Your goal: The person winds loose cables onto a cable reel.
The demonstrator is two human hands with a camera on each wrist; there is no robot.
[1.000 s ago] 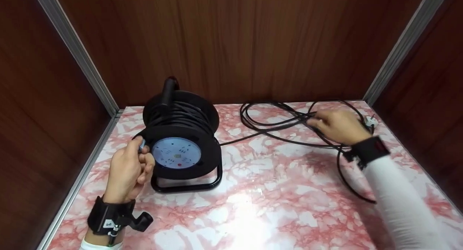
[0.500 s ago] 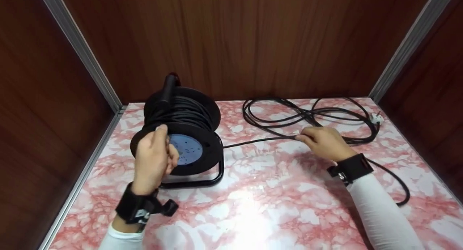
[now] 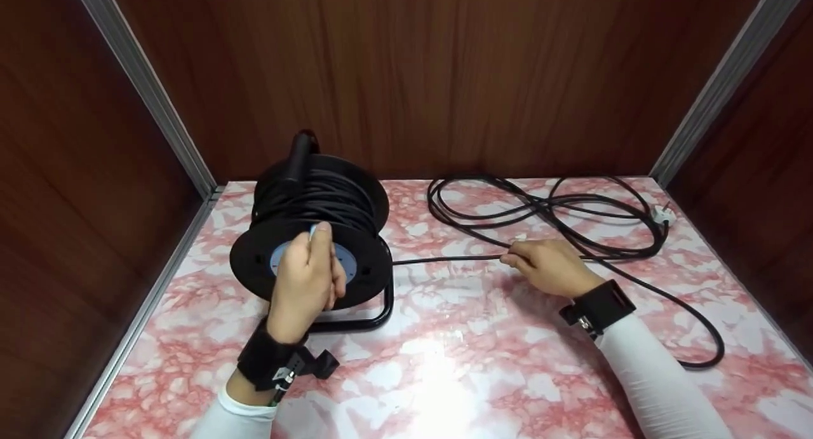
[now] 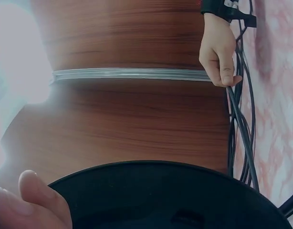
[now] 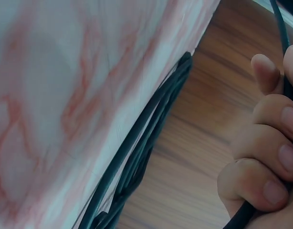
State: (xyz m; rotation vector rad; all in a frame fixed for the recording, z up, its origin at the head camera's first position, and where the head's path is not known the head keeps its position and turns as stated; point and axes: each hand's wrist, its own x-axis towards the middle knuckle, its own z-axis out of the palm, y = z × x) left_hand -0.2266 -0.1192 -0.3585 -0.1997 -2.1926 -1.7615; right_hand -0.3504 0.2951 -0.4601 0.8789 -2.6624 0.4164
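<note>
A black cable reel (image 3: 251,261) with a blue socket face stands on the left of the table, its drum wound with black cable. My left hand (image 3: 305,283) is in front of the socket face and grips a small blue crank knob (image 3: 312,230), mostly hidden by the fingers. The power cable (image 3: 444,259) runs taut from the reel to my right hand (image 3: 547,267), which holds it with curled fingers (image 5: 268,143), as the right wrist view shows. In the left wrist view, the reel's rim (image 4: 151,191) lies beside the left fingertips.
Loose cable loops (image 3: 483,226) lie at the back right, with a white plug (image 3: 664,214) at their end. One stretch of cable curves toward the right front. Brown wood panels (image 3: 413,77) enclose the marbled table (image 3: 444,375) at the back and sides.
My left hand has gone from the reel's left edge across its face, and the socket face has turned. My right hand has moved left and nearer, drawing the cable in toward the reel.
</note>
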